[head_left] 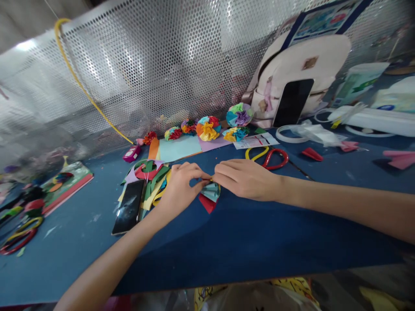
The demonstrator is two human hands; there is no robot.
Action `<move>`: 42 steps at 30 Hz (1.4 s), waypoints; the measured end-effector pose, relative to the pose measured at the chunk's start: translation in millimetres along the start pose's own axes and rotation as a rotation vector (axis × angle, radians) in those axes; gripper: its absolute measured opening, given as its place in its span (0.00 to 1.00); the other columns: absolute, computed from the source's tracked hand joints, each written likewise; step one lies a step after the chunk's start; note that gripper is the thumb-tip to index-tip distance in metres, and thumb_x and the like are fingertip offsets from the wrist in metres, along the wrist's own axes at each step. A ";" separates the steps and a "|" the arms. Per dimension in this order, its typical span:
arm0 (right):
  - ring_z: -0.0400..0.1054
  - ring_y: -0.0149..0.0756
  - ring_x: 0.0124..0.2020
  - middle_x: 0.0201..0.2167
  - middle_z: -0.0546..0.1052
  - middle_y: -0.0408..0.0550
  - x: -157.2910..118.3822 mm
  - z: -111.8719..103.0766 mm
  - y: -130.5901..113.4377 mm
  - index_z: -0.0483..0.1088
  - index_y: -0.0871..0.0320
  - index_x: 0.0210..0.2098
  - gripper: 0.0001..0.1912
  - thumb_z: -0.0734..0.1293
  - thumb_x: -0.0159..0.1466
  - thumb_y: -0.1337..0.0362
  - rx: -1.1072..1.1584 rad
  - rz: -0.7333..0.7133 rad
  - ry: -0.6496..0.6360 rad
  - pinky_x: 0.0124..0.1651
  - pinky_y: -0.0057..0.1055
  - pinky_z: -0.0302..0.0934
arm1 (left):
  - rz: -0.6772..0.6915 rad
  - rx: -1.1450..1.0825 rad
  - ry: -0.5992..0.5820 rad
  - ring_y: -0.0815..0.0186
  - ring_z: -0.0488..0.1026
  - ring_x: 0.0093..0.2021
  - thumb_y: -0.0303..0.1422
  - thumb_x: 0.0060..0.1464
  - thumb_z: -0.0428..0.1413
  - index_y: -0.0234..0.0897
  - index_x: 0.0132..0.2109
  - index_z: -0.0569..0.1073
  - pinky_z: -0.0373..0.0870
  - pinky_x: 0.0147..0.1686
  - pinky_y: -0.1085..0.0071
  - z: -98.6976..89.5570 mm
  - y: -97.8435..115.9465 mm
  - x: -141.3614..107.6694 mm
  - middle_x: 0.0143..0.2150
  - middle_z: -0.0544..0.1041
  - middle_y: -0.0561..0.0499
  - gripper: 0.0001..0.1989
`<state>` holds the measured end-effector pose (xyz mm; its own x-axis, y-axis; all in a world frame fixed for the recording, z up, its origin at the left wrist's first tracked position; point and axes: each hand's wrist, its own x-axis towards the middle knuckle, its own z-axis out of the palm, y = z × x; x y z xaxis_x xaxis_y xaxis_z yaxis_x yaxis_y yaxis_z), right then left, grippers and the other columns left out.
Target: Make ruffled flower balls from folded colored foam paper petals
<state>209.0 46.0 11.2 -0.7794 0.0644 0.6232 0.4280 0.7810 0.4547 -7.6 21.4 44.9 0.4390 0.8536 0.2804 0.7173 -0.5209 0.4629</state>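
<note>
My left hand (183, 186) pinches a small pleated paper piece (211, 193) at its upper left side. The piece fans out downward, with light blue and red folds showing. My right hand (241, 178) has its fingers closed at the top of the same piece, where a bit of yellow shows. Its fingertips partly hide what they grip. Both hands meet just above the blue table (201, 242). Left of my left hand lies a pile of cut paper strips (152, 175), with a black phone (129, 207) beside it.
Several colourful paper balls (208, 128) line the mesh wall (155, 65). Scissors (275, 159) with yellow and red handles lie beyond my right hand. A pale backpack (298, 65) with a phone (293, 103) leaning on it stands at back right. More scissors (22, 233) are at left.
</note>
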 end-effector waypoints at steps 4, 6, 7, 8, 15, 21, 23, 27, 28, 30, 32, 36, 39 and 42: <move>0.65 0.34 0.31 0.31 0.74 0.45 1.3 0.4 4.9 0.72 0.60 0.35 0.14 0.59 0.73 0.76 -0.024 -0.137 0.082 0.35 0.33 0.60 | 0.005 -0.082 -0.053 0.63 0.76 0.38 0.18 0.54 0.63 0.41 0.35 0.84 0.66 0.44 0.63 -2.8 -4.6 2.7 0.34 0.82 0.53 0.12; 0.67 0.35 0.32 0.31 0.75 0.46 2.7 -0.6 6.0 0.72 0.60 0.36 0.14 0.59 0.74 0.74 0.073 -0.075 0.051 0.34 0.34 0.60 | -0.012 -0.111 -0.046 0.63 0.76 0.37 0.18 0.53 0.63 0.40 0.34 0.84 0.68 0.42 0.64 -2.2 -6.9 3.2 0.33 0.82 0.52 0.12; 0.68 0.35 0.32 0.31 0.76 0.46 3.6 -1.5 6.0 0.72 0.60 0.36 0.13 0.59 0.74 0.73 0.165 0.010 0.013 0.34 0.33 0.59 | -0.021 -0.115 -0.038 0.63 0.76 0.37 0.18 0.53 0.64 0.40 0.34 0.84 0.68 0.41 0.65 -1.4 -7.5 3.1 0.33 0.82 0.52 0.11; 0.69 0.34 0.33 0.32 0.76 0.45 4.5 -2.5 5.6 0.72 0.60 0.36 0.11 0.60 0.74 0.71 0.280 0.122 -0.036 0.34 0.32 0.59 | -0.030 -0.111 -0.026 0.63 0.76 0.36 0.19 0.52 0.64 0.40 0.34 0.84 0.68 0.42 0.64 -0.5 -7.5 2.7 0.33 0.82 0.52 0.11; 0.68 0.33 0.33 0.33 0.74 0.44 6.1 -4.7 -2.1 0.70 0.58 0.36 0.05 0.66 0.69 0.71 0.707 0.500 -0.156 0.35 0.29 0.57 | -0.064 -0.014 0.057 0.63 0.78 0.37 0.20 0.52 0.67 0.42 0.32 0.83 0.66 0.47 0.61 4.4 -1.0 -1.6 0.33 0.83 0.54 0.10; 0.64 0.35 0.33 0.31 0.72 0.47 3.8 -1.0 -0.9 0.69 0.59 0.34 0.13 0.57 0.72 0.74 0.356 0.184 -0.060 0.34 0.32 0.56 | -0.012 -0.163 -0.035 0.65 0.78 0.38 0.17 0.53 0.64 0.39 0.35 0.83 0.70 0.42 0.69 0.9 -6.1 1.8 0.36 0.83 0.54 0.11; 0.63 0.36 0.33 0.31 0.73 0.47 3.7 -2.0 1.5 0.71 0.59 0.34 0.17 0.55 0.73 0.76 0.193 0.056 -0.030 0.34 0.34 0.56 | 0.002 -0.164 -0.031 0.65 0.78 0.38 0.15 0.53 0.62 0.38 0.35 0.82 0.71 0.42 0.69 1.3 -7.0 1.9 0.36 0.83 0.54 0.12; 0.63 0.36 0.34 0.31 0.75 0.45 4.0 -5.3 7.6 0.73 0.59 0.36 0.18 0.56 0.75 0.73 0.081 0.008 -0.024 0.33 0.34 0.54 | 0.022 -0.138 -0.002 0.65 0.78 0.38 0.15 0.54 0.60 0.37 0.35 0.80 0.70 0.42 0.68 6.2 -8.0 0.7 0.37 0.83 0.52 0.12; 0.63 0.36 0.33 0.31 0.75 0.45 4.3 -6.4 9.8 0.73 0.59 0.35 0.17 0.56 0.76 0.72 0.097 0.017 -0.036 0.33 0.33 0.54 | 0.025 -0.133 0.008 0.64 0.78 0.39 0.15 0.55 0.60 0.37 0.36 0.80 0.70 0.43 0.67 7.7 -8.5 0.7 0.37 0.84 0.52 0.11; 0.63 0.36 0.33 0.30 0.75 0.45 5.6 -9.8 15.7 0.74 0.59 0.35 0.17 0.57 0.76 0.70 0.138 0.038 -0.076 0.33 0.34 0.55 | 0.042 -0.109 0.032 0.64 0.78 0.40 0.17 0.56 0.60 0.37 0.36 0.79 0.69 0.44 0.65 9.8 -10.6 1.6 0.37 0.83 0.52 0.10; 0.65 0.37 0.34 0.31 0.75 0.46 7.2 -15.5 24.8 0.74 0.59 0.35 0.18 0.56 0.77 0.69 0.158 0.048 -0.113 0.34 0.35 0.55 | 0.076 -0.070 0.070 0.64 0.78 0.38 0.18 0.57 0.61 0.38 0.37 0.79 0.68 0.46 0.64 9.8 -14.2 3.0 0.37 0.83 0.53 0.09; 0.70 0.40 0.38 0.34 0.79 0.47 6.2 -31.1 53.7 0.75 0.56 0.38 0.18 0.57 0.77 0.62 0.250 0.169 -0.141 0.36 0.36 0.57 | 0.144 -0.042 0.158 0.66 0.76 0.34 0.21 0.58 0.61 0.38 0.38 0.79 0.69 0.44 0.65 4.0 -26.7 1.6 0.36 0.81 0.53 0.07; 0.72 0.40 0.39 0.37 0.80 0.45 -3.7 -36.5 75.0 0.74 0.53 0.38 0.12 0.61 0.75 0.58 0.418 0.364 -0.192 0.38 0.36 0.59 | 0.131 -0.149 0.151 0.65 0.77 0.37 0.22 0.58 0.59 0.38 0.39 0.78 0.72 0.42 0.67 -0.7 -38.5 -6.0 0.37 0.82 0.51 0.07; 0.73 0.39 0.36 0.38 0.80 0.45 -21.2 -27.8 83.5 0.74 0.51 0.38 0.12 0.62 0.73 0.55 0.572 0.472 -0.283 0.39 0.36 0.61 | 0.084 -0.219 0.153 0.66 0.78 0.37 0.21 0.55 0.58 0.38 0.37 0.79 0.74 0.41 0.69 -1.6 -47.9 -15.6 0.36 0.82 0.52 0.08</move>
<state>274.0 92.5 53.7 -0.6938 0.5638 0.4480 0.5007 0.8248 -0.2626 -49.6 33.0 19.7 0.3938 0.8063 0.4415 0.5405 -0.5916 0.5983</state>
